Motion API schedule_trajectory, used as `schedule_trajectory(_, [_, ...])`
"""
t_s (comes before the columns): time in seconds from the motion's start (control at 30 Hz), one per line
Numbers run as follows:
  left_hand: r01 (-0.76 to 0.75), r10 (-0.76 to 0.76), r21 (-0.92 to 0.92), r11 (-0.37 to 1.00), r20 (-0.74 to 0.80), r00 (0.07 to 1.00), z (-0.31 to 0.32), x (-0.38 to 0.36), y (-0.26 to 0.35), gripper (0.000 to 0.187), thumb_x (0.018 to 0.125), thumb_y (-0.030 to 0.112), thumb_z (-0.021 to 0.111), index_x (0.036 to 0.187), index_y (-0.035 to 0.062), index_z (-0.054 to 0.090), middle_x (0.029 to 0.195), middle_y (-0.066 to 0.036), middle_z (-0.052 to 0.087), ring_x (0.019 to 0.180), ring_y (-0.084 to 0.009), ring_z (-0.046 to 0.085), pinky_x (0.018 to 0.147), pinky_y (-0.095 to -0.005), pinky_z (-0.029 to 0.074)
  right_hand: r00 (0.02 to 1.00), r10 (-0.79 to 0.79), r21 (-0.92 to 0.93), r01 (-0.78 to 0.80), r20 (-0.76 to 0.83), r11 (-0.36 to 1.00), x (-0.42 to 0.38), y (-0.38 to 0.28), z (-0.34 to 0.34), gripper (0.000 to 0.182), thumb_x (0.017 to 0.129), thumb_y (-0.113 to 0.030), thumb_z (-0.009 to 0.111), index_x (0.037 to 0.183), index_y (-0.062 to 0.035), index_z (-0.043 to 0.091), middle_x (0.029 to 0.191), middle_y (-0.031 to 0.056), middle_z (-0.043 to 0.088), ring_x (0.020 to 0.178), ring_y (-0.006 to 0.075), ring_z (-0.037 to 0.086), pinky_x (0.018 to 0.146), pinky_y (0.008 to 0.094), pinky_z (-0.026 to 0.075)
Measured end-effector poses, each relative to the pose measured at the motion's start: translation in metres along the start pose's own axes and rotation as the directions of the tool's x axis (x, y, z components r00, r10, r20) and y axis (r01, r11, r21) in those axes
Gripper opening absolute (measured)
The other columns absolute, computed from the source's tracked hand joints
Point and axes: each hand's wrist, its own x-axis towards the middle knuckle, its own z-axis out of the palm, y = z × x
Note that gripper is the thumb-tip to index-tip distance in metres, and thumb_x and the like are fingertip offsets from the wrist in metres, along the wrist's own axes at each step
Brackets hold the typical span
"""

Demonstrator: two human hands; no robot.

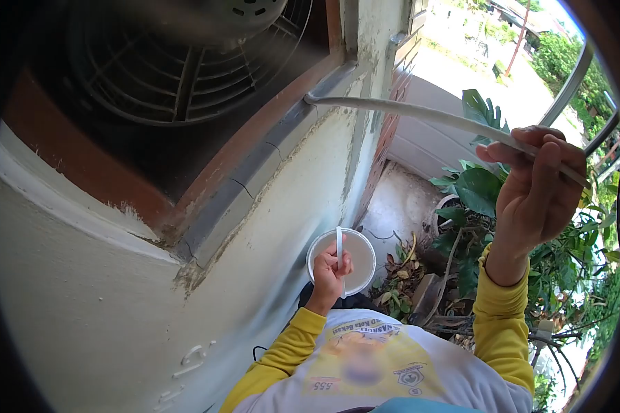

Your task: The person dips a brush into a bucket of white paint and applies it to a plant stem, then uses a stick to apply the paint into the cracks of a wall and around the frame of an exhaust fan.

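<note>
My right hand [541, 182], raised at the right, is closed around the near end of a long, thin, pale stick [420, 110]. The stick stretches leftward, and its far tip meets the grey-painted sill [255, 162] beneath the window opening. I cannot make out what kind of tool it is. Low in the middle, my left hand [332, 270] grips the handle of a white bucket [362, 275]. The bucket hangs in front of my body beside the wall; its inside looks pale, and the hand covers part of it.
A fan with a wire guard [186, 82] is behind the reddish-brown window frame [83, 162]. The white wall [151, 310] runs along my left. Leafy plants [479, 189], a pot [442, 210] and dry leaves [396, 286] lie ahead and to the right. Metal bars [572, 82] curve at upper right.
</note>
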Motion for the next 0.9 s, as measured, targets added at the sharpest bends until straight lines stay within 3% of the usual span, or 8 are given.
schedule_trajectory(0.17, [-0.007, 0.007, 0.012, 1.0, -0.016, 1.0, 0.001, 0.001, -0.002, 0.056, 0.076, 0.016, 0.032, 0.126, -0.0005, 0.053, 0.063, -0.004, 0.047, 0.044, -0.0114, 0.03, 0.048, -0.0274, 0.032, 0.981, -0.094, 0.012, 0.093, 0.168, 0.996, -0.017, -0.029, 0.024, 0.022, 0.099, -0.01, 0.033, 0.113, 0.0024, 0.045, 0.096, 0.0204, 0.057, 0.067, 0.0221, 0.062, 0.057, 0.0297, 0.058])
schedule_trajectory(0.3, [0.006, -0.006, 0.006, 1.0, -0.013, 1.0, 0.0, 0.001, -0.004, 0.056, 0.077, 0.017, 0.032, 0.127, -0.0002, 0.052, 0.064, -0.004, 0.047, 0.045, -0.0116, 0.029, 0.048, -0.0273, 0.032, 0.978, -0.016, 0.168, -0.019, 0.206, 0.986, -0.024, -0.041, 0.027, 0.023, 0.1, -0.012, 0.032, 0.117, -0.0023, 0.044, 0.101, 0.0193, 0.054, 0.067, 0.023, 0.061, 0.058, 0.0289, 0.058])
schedule_trajectory(0.47, [0.023, -0.023, 0.019, 1.0, -0.01, 1.0, 0.002, 0.001, -0.004, 0.055, 0.078, 0.017, 0.033, 0.127, 0.0004, 0.052, 0.065, -0.004, 0.047, 0.045, -0.0117, 0.029, 0.049, -0.0273, 0.032, 0.99, 0.072, 0.272, -0.102, 0.118, 0.957, -0.025, -0.03, 0.026, 0.023, 0.1, -0.011, 0.031, 0.114, 0.0013, 0.045, 0.099, 0.0192, 0.054, 0.064, 0.0256, 0.062, 0.06, 0.0327, 0.06])
schedule_trajectory(0.57, [0.03, -0.03, 0.009, 1.0, 0.002, 1.0, 0.003, 0.0, -0.003, 0.055, 0.078, 0.017, 0.033, 0.127, 0.0007, 0.052, 0.065, -0.004, 0.047, 0.045, -0.0117, 0.029, 0.049, -0.0274, 0.032, 0.988, 0.152, 0.206, -0.152, 0.016, 0.967, -0.013, -0.01, 0.015, 0.019, 0.098, -0.009, 0.037, 0.11, 0.0046, 0.043, 0.093, 0.021, 0.056, 0.065, 0.0297, 0.067, 0.057, 0.0347, 0.062])
schedule_trajectory(0.7, [0.035, -0.035, 0.01, 0.999, 0.003, 0.999, 0.002, 0.0, -0.005, 0.054, 0.078, 0.017, 0.034, 0.126, 0.0006, 0.052, 0.066, -0.004, 0.047, 0.045, -0.0117, 0.029, 0.05, -0.0277, 0.032, 0.987, 0.137, 0.146, -0.124, -0.084, 0.981, 0.004, 0.016, -0.001, 0.018, 0.097, -0.007, 0.042, 0.101, 0.0094, 0.046, 0.091, 0.0226, 0.06, 0.065, 0.0303, 0.068, 0.06, 0.0369, 0.062])
schedule_trajectory(0.83, [0.034, -0.034, 0.013, 0.999, 0.0, 0.999, 0.003, 0.0, -0.005, 0.055, 0.077, 0.018, 0.034, 0.126, 0.0003, 0.051, 0.067, -0.004, 0.047, 0.045, -0.0114, 0.03, 0.05, -0.0278, 0.033, 0.997, 0.077, 0.07, -0.076, -0.017, 0.995, 0.016, 0.017, -0.012, 0.018, 0.097, -0.008, 0.044, 0.1, 0.01, 0.048, 0.089, 0.0223, 0.061, 0.066, 0.0298, 0.068, 0.06, 0.0379, 0.061])
schedule_trajectory(0.9, [0.03, -0.03, 0.026, 0.999, -0.004, 1.0, 0.003, -0.001, -0.006, 0.055, 0.077, 0.018, 0.034, 0.127, 0.0, 0.051, 0.067, -0.005, 0.047, 0.045, -0.0113, 0.03, 0.05, -0.0277, 0.033, 0.997, 0.079, 0.073, -0.079, -0.003, 0.994, 0.004, 0.002, -0.001, 0.019, 0.097, -0.008, 0.041, 0.107, 0.0074, 0.045, 0.094, 0.0222, 0.059, 0.066, 0.0297, 0.067, 0.061, 0.0369, 0.062])
